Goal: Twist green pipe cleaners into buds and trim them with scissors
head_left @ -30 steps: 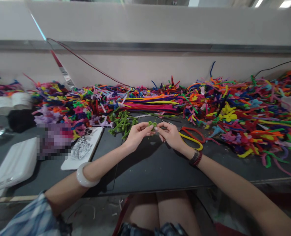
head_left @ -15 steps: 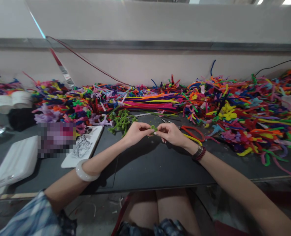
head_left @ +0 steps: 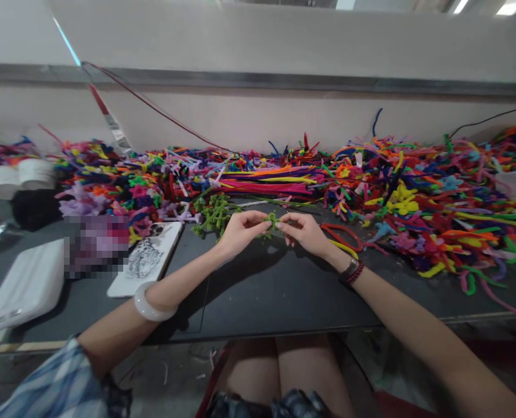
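Green fuzzy piece (head_left: 272, 220), one: sitting above the desk (head_left: 258, 296), directly between the two grips, neither lying clearly nearer; long axis not showing clearly. Left hand (head_left: 242, 233): pinching its left side. Right hand (head_left: 305, 234): pinching its right. Green stems (head_left: 213, 213), bunched: lying just beyond the left hand.

Fuzzy piece (head_left: 272, 218): bright green, as I see it remotely. Small heap (head_left: 212, 216): the same green. Scissors handles (head_left: 347, 249): orange-red, yellow. Desk (head_left: 258, 307): dark grey. Phone case (head_left: 147, 261): white, black line drawing. Sleeve (head_left: 60, 386): blue-and-white plaid. Bangle (head_left: 142, 302): white. Beads (head_left: 359, 271): dark red. Long pile (head_left: 449, 197): I log pink, purple, orange, yellow, blue.
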A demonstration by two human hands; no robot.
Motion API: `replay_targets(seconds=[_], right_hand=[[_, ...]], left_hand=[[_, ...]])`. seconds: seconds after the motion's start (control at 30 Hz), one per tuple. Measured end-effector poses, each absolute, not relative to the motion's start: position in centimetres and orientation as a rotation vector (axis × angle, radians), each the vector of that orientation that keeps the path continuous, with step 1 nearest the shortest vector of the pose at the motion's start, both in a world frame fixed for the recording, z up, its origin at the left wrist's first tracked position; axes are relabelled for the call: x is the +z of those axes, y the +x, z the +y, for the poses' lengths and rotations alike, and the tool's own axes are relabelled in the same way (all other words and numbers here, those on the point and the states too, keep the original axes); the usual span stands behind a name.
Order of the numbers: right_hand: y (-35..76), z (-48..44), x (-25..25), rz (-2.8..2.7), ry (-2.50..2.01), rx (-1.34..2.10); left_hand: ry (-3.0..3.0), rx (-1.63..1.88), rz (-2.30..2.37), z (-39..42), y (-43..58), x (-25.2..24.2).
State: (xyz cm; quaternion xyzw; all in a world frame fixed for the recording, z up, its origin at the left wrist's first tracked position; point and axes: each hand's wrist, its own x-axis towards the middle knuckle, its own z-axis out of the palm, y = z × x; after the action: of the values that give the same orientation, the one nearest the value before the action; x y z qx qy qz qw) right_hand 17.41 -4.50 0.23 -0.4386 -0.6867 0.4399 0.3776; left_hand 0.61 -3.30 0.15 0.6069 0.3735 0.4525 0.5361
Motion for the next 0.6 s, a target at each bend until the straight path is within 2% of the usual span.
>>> replay_targets(seconds=[0.6], right_hand=[[17.59,-4.33,0.03,-1.875,-1.142,1.031]], left_hand=[[1.638,1.037,0.945,-3.25,0.60,-0.42]])
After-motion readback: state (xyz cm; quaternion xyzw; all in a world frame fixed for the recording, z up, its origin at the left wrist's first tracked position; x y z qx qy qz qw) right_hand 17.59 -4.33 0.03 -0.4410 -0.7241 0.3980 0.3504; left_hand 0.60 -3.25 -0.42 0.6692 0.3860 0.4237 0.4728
